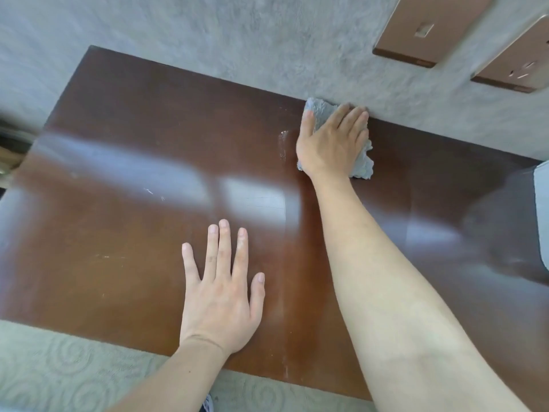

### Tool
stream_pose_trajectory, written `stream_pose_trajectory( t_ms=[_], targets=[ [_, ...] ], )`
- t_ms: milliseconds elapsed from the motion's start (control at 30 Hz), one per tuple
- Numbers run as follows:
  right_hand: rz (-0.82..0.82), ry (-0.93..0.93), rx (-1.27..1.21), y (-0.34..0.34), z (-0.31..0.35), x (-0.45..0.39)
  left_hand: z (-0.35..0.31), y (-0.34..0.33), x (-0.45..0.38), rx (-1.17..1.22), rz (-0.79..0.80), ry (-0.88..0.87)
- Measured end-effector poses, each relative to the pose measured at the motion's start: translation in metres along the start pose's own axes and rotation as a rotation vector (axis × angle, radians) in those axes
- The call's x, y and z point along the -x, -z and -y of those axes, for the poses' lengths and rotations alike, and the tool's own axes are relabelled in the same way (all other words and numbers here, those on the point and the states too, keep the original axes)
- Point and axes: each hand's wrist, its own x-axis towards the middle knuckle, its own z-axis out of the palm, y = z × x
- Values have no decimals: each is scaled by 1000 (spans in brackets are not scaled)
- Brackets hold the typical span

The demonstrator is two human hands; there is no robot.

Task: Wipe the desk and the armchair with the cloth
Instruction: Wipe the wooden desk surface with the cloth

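A glossy brown desk [124, 144] fills most of the view and stands against a grey wall. My right hand [332, 141] presses flat on a crumpled grey cloth [363, 165] at the desk's far edge, right where it meets the wall. The cloth shows beyond my fingertips and beside my wrist. My left hand [221, 289] rests flat on the desk near the front edge, fingers spread, holding nothing. A whitish smear [282, 144] lies just left of the cloth. No armchair is in view.
Two copper-coloured wall plates, a switch [427, 28] and a socket [517, 63], sit on the textured grey wall [237, 40] above the desk's right part. A pale patterned carpet [59, 376] lies below the front edge. A pale object [542, 203] touches the right border.
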Motion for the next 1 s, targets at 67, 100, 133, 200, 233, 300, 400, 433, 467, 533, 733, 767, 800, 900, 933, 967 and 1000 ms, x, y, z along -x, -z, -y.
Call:
stream_pose_trajectory(
  t_ms=[67, 100, 133, 200, 233, 300, 400, 433, 467, 533, 733, 767, 800, 900, 933, 967, 1000],
  targets=[
    [11, 112, 29, -7, 16, 7, 0, 1, 1, -5, 6, 3],
    [26, 210, 46, -9, 23, 13, 0, 1, 0, -8, 8, 6],
    [41, 315, 65, -12, 27, 18, 1, 1, 0, -11, 11, 7],
    [68, 485, 92, -14, 26, 32, 1, 3, 0, -9, 20, 15],
    [82, 538, 98, -14, 21, 39, 1, 3, 0, -7, 22, 18],
    [100, 596, 109, -11, 3, 61, 0, 5, 0, -11, 30, 21],
    [115, 594, 115, -3, -37, 112, 0, 5, 3, -7, 38, 25],
    [112, 569, 113, 0, -52, 132, 1, 5, 3, -1, 37, 24],
    [112, 535, 114, 3, -67, 152, 0, 5, 3, 4, 34, 21],
    [111, 453, 124, 9, -93, 181, -1, 6, 3, 14, 34, 18],
    [4, 206, 78, 5, -74, 136, 0, 6, 3, 23, 30, 16],
    [-24, 161, 17, 5, -62, 117, 0, 6, 3, 24, 30, 14],
    [-60, 124, -54, 4, -49, 99, 0, 6, 2, 24, 31, 11],
    [-195, 84, -231, 0, -9, 56, 0, 6, 3, 32, 35, 14],
    [-235, 73, -261, -2, 6, 44, 0, 6, 4, 34, 40, 16],
    [-265, 59, -275, -4, 20, 34, 0, 6, 4, 34, 44, 16],
    [-279, 49, -268, -5, 33, 25, 1, 6, 3, 35, 44, 16]
  ],
)
